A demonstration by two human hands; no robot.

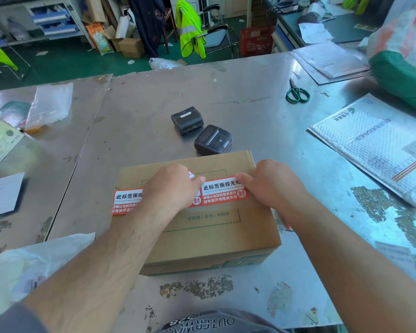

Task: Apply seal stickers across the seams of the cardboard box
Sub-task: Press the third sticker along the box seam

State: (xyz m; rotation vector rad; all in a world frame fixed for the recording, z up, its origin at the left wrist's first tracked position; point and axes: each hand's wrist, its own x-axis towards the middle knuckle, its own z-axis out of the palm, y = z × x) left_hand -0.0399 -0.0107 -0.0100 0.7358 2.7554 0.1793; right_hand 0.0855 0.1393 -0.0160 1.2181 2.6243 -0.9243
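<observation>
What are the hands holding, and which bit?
Nothing is lifted. The left hand presses the left seal sticker and the right hand presses the right seal sticker onto the cardboard box. Whether the left hand pinches the white scrap cannot be told.

**Matt card, glossy labels, worn steel**

The cardboard box [202, 236] is plain brown card, matt and slightly fibrous, with faint corrugation lines on its top. The seal stickers [222, 191] are smooth printed paper with a light sheen. The table [154, 104] is bare sheet metal, brushed and softly reflective, scuffed and mottled with rough, dull patches. The two small printers [213, 139] are black plastic, mostly matt. The bubble mailer [375, 150] is shiny, dimpled plastic film. The scissors [297, 92] have metal blades and glossy green plastic handles. The clear bag [49, 105] is thin, creased plastic.
</observation>
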